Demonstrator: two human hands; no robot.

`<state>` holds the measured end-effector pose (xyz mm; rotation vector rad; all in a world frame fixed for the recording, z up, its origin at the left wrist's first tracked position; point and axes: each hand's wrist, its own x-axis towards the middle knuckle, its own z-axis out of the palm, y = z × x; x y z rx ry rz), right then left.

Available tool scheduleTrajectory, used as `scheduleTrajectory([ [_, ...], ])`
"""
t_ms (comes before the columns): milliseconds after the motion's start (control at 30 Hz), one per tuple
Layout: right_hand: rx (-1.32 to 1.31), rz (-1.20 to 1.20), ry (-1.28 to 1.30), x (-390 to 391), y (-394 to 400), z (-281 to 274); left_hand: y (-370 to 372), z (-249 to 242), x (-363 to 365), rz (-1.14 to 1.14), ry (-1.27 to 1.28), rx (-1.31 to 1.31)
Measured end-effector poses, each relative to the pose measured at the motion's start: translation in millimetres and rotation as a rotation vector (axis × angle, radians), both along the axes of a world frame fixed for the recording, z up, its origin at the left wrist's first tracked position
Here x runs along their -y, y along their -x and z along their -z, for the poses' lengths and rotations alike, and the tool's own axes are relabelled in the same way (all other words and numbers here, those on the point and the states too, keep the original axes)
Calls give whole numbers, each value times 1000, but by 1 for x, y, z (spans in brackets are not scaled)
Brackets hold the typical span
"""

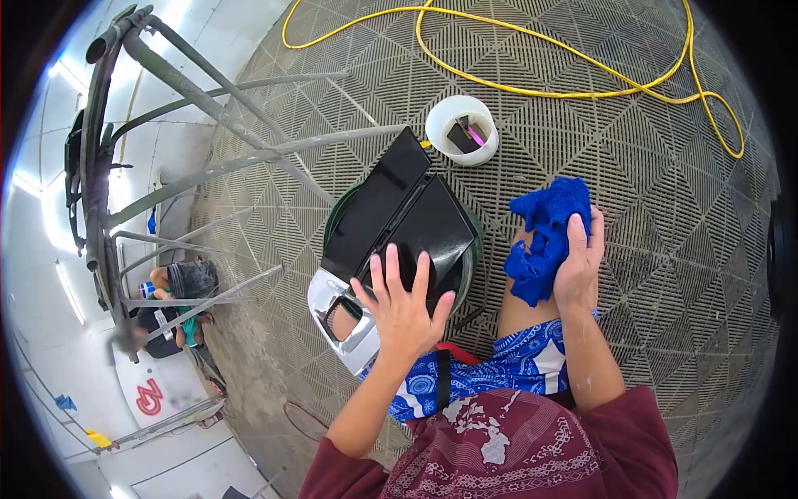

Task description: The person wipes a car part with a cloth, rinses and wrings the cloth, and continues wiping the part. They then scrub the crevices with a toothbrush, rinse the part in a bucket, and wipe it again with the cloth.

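My left hand (401, 314) is open, its fingers spread over the near part of a glossy black panel (386, 187). A second glossy black section (436, 229) lies alongside, parted from the first by a narrow groove. At the near left, a shiny silver piece (359, 343) with an oblong opening adjoins the black part. Beneath them shows the rim of a round dark green container (475, 249). In my right hand (578, 270) is a crumpled blue cloth (540, 249), gripped between thumb and fingers above my bare leg.
A white bucket (443, 112) beyond the panel holds dark pieces and a pink item. Yellow hose (532, 87) loops across the grated floor (665, 241). A metal frame stand (199, 175) rises at left. Another person (170, 320) crouches farther off, near the white wall.
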<state>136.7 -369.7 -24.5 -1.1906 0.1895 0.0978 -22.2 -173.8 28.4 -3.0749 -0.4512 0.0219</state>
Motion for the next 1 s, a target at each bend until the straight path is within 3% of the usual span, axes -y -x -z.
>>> scheduleTrajectory([
  [133, 12, -3, 19, 0, -1, 4, 6, -1, 8, -7, 40, -24],
  [367, 57, -86, 80, 0, 3, 0, -69, 15, 7, 145, -14, 21],
  [633, 11, -86, -10, 5, 6, 5, -57, 13, -2, 232, 27, 87],
  [867, 71, -107, 133, 0, 10, -1, -90, 21, -34, 80, -103, 146],
  [1000, 49, -119, 85, -3, 8, -7, -71, 19, -18, 190, -4, 125],
])
